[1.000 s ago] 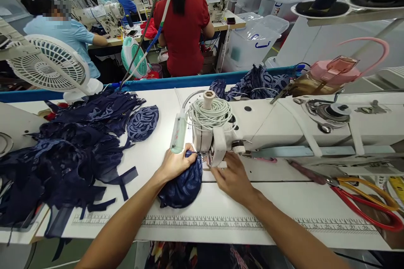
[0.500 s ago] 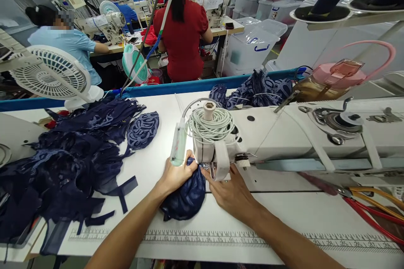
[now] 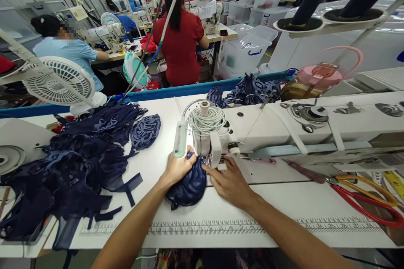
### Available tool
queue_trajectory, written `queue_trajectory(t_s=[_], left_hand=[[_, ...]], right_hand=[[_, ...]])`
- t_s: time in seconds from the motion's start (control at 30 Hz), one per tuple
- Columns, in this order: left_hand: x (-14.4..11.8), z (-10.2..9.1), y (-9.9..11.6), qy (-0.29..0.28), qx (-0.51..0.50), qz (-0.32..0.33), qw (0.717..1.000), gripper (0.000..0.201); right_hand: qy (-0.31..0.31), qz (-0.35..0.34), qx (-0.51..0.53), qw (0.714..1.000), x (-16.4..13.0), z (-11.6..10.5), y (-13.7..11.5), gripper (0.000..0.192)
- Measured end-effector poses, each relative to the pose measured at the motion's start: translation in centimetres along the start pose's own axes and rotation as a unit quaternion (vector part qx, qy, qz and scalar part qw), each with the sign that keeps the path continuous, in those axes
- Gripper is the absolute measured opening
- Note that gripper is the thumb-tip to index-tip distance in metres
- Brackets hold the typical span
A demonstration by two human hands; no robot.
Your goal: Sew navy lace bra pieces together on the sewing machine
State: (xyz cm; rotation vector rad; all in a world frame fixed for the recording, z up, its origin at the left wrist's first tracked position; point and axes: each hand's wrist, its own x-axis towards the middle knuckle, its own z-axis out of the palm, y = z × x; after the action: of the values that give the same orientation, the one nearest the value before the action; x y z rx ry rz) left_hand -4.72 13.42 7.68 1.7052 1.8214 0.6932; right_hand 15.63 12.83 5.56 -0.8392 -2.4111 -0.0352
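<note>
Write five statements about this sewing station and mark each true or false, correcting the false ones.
1. The left hand holds the dark blue fabric piece. True.
2. The right hand is gripping the scissors. False: the scissors lie off to the right, and the right hand is at the needle end of the sewing machine.
3. A coil of pale cord sits on top of the sewing machine. True.
4. The white fan stands on the right. False: the white fan is on the left, beyond the fabric heap.
5. A patterned blue piece lies between the fabric heap and the sewing machine. True.
</note>
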Motion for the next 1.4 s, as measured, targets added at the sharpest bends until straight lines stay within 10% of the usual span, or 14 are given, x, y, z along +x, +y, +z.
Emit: queue_trajectory(t_s=[0.3,0.57,0.73,0.93,1.1,1.4], left_hand=[[-6.3,-2.7,0.5,0.062,-0.079,0.030,0.995,0.015],[-8.6,-1.3,2.1,0.069,-0.164,0.051,0.983,0.016],[-9.6,-0.8,4.1,0.169,-0.232,-0.049,0.957,0.021],[-11.4,0.3,6.3,0.081,-0.402,-0.066,0.910,0.027],[-11.7,0.1,6.2,0.036,-0.463,-0.127,0.876,0.023],[-11.9,-0.2,5.0,0.008,-0.467,-0.119,0.876,0.027]], right_hand=[[0.059,0.012,0.079,0.995,-0.4,0.2,0.2,0.025],[-0.140,0.171,0.368,0.903,0.9,-2.4,-2.2,0.019],[-0.054,0.191,0.284,0.938,1.0,-5.3,-5.1,0.013],[-0.125,0.262,0.395,0.872,0.9,-6.2,-7.1,0.013],[-0.116,0.291,0.368,0.875,0.7,-5.8,-7.4,0.014],[-0.160,0.313,0.493,0.796,0.2,-5.9,-6.4,0.022]])
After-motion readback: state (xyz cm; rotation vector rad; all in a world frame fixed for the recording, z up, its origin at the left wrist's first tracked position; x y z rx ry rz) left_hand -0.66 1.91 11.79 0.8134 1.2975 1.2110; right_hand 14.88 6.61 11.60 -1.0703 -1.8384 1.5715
